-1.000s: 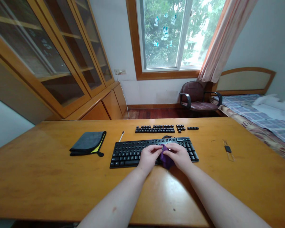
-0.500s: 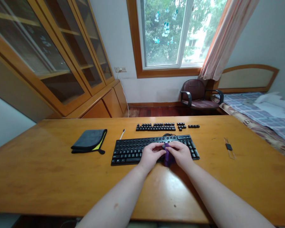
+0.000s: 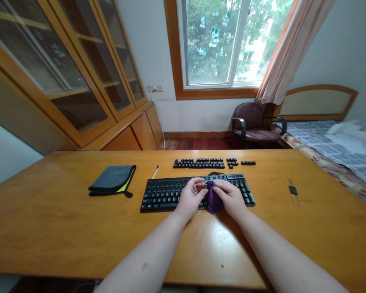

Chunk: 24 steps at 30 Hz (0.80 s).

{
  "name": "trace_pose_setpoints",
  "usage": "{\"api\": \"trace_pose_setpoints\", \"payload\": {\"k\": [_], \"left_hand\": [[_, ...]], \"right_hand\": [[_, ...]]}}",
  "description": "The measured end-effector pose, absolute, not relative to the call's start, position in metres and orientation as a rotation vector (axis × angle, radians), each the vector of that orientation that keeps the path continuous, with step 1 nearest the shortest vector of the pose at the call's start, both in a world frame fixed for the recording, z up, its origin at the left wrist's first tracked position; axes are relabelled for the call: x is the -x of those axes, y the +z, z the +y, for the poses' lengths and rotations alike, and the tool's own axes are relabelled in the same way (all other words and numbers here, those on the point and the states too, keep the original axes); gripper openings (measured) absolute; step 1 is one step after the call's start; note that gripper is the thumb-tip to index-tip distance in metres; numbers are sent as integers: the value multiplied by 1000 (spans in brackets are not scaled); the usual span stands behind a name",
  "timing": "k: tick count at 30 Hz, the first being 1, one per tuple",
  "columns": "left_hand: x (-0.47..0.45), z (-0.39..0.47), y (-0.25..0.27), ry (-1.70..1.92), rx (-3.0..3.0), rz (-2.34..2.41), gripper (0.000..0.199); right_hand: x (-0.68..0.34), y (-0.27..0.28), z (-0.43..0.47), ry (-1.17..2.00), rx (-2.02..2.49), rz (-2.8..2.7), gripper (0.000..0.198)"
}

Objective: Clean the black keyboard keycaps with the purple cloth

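Note:
Over the right half of a black keyboard (image 3: pixel 161 194), my two hands meet close together. Between the thumb and fingers of my left hand (image 3: pixel 191 198) is a small black keycap (image 3: pixel 205 186). My right hand (image 3: pixel 231 196) pinches a purple cloth (image 3: pixel 213 200), which hangs down in front of the keyboard and lies against the keycap. Behind the keyboard, loose black keycaps (image 3: pixel 199 163) stand in rows on the desk. Part of the keyboard is hidden under my hands.
On the wooden desk (image 3: pixel 64 228), a folded grey cloth (image 3: pixel 112 178) with a yellow lining lies left. A white toothbrush-like stick (image 3: pixel 155 171) rests behind the keyboard. At the right is a wire keycap puller (image 3: pixel 293 190). An office chair (image 3: pixel 253 122) stands beyond the desk.
My hands have moved slightly apart, and the fingers of my left hand have opened a little around the keycap. More of the purple cloth now hangs in view.

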<state>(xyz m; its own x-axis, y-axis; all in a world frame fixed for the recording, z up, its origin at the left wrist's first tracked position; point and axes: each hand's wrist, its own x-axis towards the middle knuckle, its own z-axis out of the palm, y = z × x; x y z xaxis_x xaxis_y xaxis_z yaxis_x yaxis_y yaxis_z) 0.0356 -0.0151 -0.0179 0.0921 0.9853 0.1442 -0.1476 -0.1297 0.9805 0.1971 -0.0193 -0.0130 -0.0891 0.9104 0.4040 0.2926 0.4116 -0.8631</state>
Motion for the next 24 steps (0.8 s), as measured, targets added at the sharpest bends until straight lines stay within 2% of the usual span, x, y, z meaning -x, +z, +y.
{"api": "trace_pose_setpoints", "payload": {"k": [5, 12, 18, 22, 24], "left_hand": [[-35, -18, -17, 1263, -1256, 991, 19], [-37, -21, -13, 1178, -1268, 1017, 28], [-33, -18, -12, 1267, -1433, 1047, 25], [-35, -16, -16, 1272, -1277, 996, 32], [-37, -15, -17, 1283, -1229, 972, 28]], "right_hand": [[-193, -13, -22, 739, 1091, -1656, 11], [-192, -11, -24, 644, 1113, -1646, 9], [-194, -13, -23, 675, 1093, -1636, 16], [-196, -17, -19, 685, 1103, -1576, 21], [-196, -17, -18, 709, 1088, -1593, 23]]}}
